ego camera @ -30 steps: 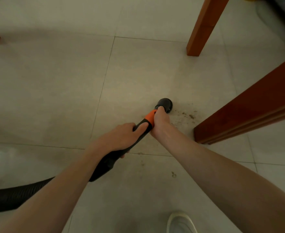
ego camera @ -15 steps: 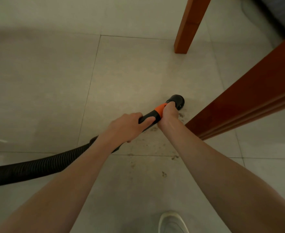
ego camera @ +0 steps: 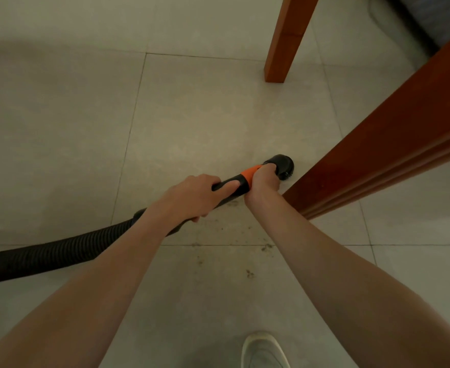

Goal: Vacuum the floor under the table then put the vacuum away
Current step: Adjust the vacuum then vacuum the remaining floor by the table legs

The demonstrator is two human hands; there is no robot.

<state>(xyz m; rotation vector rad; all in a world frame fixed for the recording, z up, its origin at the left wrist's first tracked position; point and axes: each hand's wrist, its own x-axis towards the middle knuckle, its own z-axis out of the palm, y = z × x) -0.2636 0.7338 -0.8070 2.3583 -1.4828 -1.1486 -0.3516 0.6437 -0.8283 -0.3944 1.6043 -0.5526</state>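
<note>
On the tiled floor (ego camera: 192, 123) beside the table frame (ego camera: 377, 155), the black round nozzle (ego camera: 282, 163) of the vacuum touches down near scattered dirt (ego camera: 218, 227). The right hand (ego camera: 262, 183) curls round the orange collar (ego camera: 249, 173) just behind the nozzle. The left hand (ego camera: 194, 197) grips the black handle (ego camera: 231, 181) further back, thumb on top. The ribbed hose (ego camera: 46, 254) trails off left. A table leg (ego camera: 287, 38) stands beyond, and what seems a pale shoe (ego camera: 262, 350) shows at the bottom edge.
</note>
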